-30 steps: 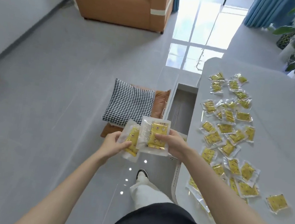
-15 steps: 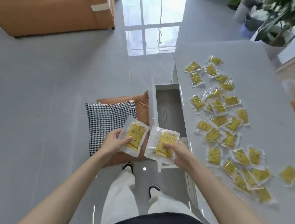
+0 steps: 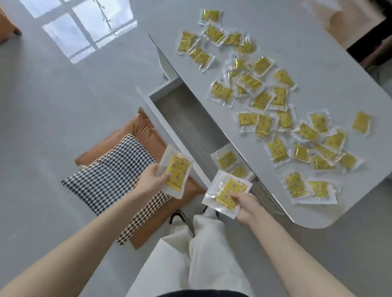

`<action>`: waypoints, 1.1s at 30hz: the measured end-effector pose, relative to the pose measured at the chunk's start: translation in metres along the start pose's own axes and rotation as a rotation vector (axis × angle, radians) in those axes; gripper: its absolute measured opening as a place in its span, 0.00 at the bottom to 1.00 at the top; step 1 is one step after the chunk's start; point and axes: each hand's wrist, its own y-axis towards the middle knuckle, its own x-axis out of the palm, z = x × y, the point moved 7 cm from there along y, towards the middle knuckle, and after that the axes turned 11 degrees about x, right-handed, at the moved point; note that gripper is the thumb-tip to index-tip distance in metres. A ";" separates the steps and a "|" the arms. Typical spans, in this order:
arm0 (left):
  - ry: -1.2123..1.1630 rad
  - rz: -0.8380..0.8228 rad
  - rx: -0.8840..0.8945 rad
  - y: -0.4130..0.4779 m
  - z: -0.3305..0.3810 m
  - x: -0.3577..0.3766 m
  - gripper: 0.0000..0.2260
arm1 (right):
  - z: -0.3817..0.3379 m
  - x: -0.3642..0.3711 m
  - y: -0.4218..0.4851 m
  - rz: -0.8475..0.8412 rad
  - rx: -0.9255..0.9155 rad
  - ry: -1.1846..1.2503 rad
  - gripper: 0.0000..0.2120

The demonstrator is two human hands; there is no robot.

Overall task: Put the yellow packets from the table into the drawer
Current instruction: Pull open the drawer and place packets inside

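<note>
Between the thumb and fingers of the left hand sits one yellow packet, its long side pointing away from the wrist. The right hand pinches another packet and is nearer the open drawer, which lies just up past its fingertips and has two packets in it. Many more packets lie on the table. The red marks on them are too blurry to read.

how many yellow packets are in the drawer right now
2. Both lie at the near end of the drawer: the farther packet and the nearer packet, which the table edge partly covers. Others may be hidden under it.
</note>
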 end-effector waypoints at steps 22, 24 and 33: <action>0.306 -0.208 0.034 0.311 -0.088 0.169 0.19 | -0.058 -0.019 0.277 0.403 -0.055 0.320 0.24; 0.328 -0.219 0.048 0.334 -0.096 0.185 0.21 | -0.066 -0.022 0.294 0.467 -0.103 0.310 0.24; 0.368 -0.213 0.061 0.380 -0.106 0.227 0.21 | -0.084 -0.039 0.317 0.696 -0.262 0.282 0.26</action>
